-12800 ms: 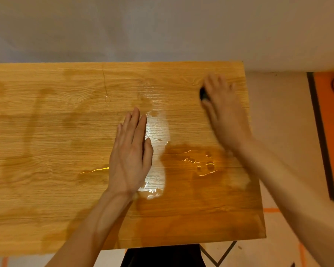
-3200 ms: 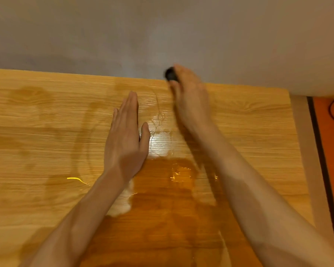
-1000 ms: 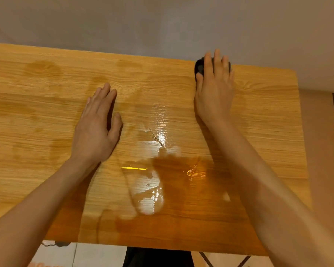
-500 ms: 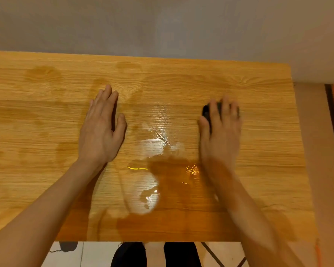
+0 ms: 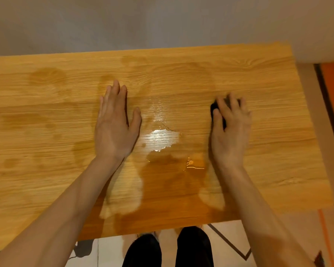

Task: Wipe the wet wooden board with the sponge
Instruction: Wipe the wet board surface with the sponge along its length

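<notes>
Right hand (image 5: 229, 130) fingers press the dark sponge (image 5: 217, 112) flat; drag it left into the puddle (image 5: 162, 139), left hand (image 5: 115, 128) open-flat, bracing the board (image 5: 278, 132)

Wooden board (image 5: 258, 89) carries a shining puddle (image 5: 162, 138) just left of the right hand's (image 5: 229, 135) dark sponge (image 5: 217, 114).
</notes>
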Motion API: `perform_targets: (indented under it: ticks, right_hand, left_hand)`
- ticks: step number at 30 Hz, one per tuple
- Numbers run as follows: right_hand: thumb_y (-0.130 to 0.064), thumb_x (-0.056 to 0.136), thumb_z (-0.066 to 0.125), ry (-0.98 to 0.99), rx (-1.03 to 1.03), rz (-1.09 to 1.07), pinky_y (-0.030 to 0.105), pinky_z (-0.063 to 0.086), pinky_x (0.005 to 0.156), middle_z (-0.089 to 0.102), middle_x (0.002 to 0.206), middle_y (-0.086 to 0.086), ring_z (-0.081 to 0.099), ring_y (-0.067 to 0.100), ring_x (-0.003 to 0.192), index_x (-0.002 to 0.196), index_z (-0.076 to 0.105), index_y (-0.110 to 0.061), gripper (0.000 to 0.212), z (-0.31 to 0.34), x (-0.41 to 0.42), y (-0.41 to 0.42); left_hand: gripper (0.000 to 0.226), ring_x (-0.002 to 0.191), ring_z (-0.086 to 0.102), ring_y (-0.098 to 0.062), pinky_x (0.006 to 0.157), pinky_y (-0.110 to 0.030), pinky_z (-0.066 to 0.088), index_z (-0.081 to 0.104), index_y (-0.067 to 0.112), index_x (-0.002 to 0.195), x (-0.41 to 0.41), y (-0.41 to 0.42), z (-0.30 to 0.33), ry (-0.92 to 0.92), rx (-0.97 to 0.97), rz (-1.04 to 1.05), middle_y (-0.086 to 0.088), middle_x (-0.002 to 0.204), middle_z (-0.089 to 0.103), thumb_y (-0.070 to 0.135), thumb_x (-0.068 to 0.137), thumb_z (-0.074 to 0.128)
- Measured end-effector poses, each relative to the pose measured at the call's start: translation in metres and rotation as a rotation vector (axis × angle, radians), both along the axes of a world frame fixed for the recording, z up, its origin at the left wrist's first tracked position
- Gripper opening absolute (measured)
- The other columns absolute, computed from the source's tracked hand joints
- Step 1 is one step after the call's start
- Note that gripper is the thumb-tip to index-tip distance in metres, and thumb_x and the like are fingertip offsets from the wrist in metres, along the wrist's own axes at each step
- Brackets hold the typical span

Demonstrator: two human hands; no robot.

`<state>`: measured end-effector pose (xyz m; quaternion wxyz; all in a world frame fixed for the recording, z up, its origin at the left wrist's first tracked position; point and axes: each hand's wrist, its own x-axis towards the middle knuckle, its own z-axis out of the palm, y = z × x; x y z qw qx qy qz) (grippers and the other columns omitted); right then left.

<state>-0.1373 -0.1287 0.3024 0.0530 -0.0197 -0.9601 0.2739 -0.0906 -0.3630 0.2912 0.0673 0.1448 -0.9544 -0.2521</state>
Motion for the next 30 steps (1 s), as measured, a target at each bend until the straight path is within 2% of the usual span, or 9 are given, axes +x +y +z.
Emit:
perform_targets:
  ticks: [3,6,8,13,16,19,23,27,30]
  right_hand:
    - [-0.029,0.096,0.050,0.108,0.104,0.272,0.045,0.018,0.114,0.051,0.143,0.007,0.039,0.035,0.137,0.127,0.063,-0.021,0.034,-0.011,0.030,-0.070]
    - [-0.024,0.097,0.048,0.143,0.168,0.528,0.048,0.024,0.114,0.049,0.144,0.009,0.040,0.034,0.137,0.133,0.057,-0.019,0.037,-0.008,0.039,-0.059]
    - [-0.015,0.095,0.054,0.120,0.168,0.451,0.054,0.030,0.110,0.051,0.141,0.015,0.042,0.039,0.134,0.133,0.056,-0.012,0.038,-0.002,0.027,-0.011]
    - [-0.022,0.102,0.042,-0.022,0.103,-0.075,0.052,0.017,0.118,0.033,0.154,0.010,0.020,0.032,0.146,0.147,0.036,-0.012,0.046,0.005,0.014,0.060]
    - [-0.026,0.100,0.039,0.048,0.180,-0.009,0.050,0.022,0.116,0.041,0.149,0.013,0.031,0.037,0.141,0.140,0.049,-0.014,0.043,-0.003,0.026,0.000]
    - [-0.031,0.099,0.034,0.085,0.244,0.210,0.046,0.020,0.117,0.042,0.149,0.011,0.033,0.034,0.141,0.140,0.049,-0.019,0.044,-0.015,0.063,-0.066]
    - [-0.025,0.100,0.043,0.102,0.235,0.462,0.046,0.018,0.116,0.042,0.150,0.010,0.032,0.032,0.141,0.139,0.050,-0.016,0.041,-0.010,0.072,-0.046]
    - [-0.020,0.100,0.048,0.007,0.143,0.118,0.051,0.014,0.119,0.038,0.152,0.010,0.026,0.031,0.144,0.142,0.045,-0.013,0.043,0.004,0.048,0.052]
    - [-0.025,0.102,0.043,0.023,0.061,-0.099,0.050,0.012,0.120,0.032,0.155,0.008,0.020,0.029,0.146,0.148,0.037,-0.017,0.046,0.002,0.049,0.055]
  left_hand:
    - [0.060,0.157,0.009,-0.019,0.129,-0.037,0.007,0.026,0.009,0.159,0.000,0.000,0.000,-0.004,-0.014,-0.011,-0.005,0.170,0.015,0.036,0.108,0.040]
    - [0.060,0.157,0.009,-0.021,0.129,-0.038,0.008,0.026,0.007,0.159,0.003,0.002,-0.001,0.003,-0.017,-0.026,-0.008,0.169,0.015,0.035,0.108,0.040]
    - [0.059,0.157,0.012,-0.023,0.128,-0.038,0.008,0.028,0.005,0.158,0.003,0.000,-0.001,0.025,0.013,-0.031,-0.009,0.168,0.018,0.032,0.107,0.042]
    - [0.052,0.155,0.021,-0.016,0.128,-0.039,0.012,0.034,0.006,0.156,0.013,-0.006,0.008,0.130,0.228,-0.068,-0.007,0.165,0.029,0.014,0.106,0.048]
    - [0.053,0.155,0.016,-0.010,0.128,-0.037,0.010,0.032,0.010,0.157,0.048,-0.003,0.013,0.069,0.217,-0.098,-0.001,0.166,0.027,0.014,0.106,0.047]
    - [0.054,0.156,0.013,-0.009,0.129,-0.033,0.007,0.030,0.011,0.158,0.090,0.007,0.012,-0.006,0.174,-0.110,0.001,0.167,0.025,0.021,0.107,0.044]
    - [0.056,0.157,0.014,-0.013,0.128,-0.032,0.008,0.032,0.009,0.157,0.109,0.016,0.006,-0.032,0.068,-0.126,-0.001,0.167,0.024,0.022,0.104,0.041]
    - [0.056,0.156,0.016,-0.016,0.128,-0.035,0.011,0.033,0.007,0.157,0.105,0.015,0.007,-0.032,0.057,-0.118,-0.004,0.166,0.025,0.022,0.104,0.042]
    - [0.055,0.156,0.016,-0.016,0.128,-0.037,0.011,0.033,0.006,0.156,0.106,0.015,0.006,-0.024,0.059,-0.117,-0.005,0.166,0.026,0.022,0.104,0.042]
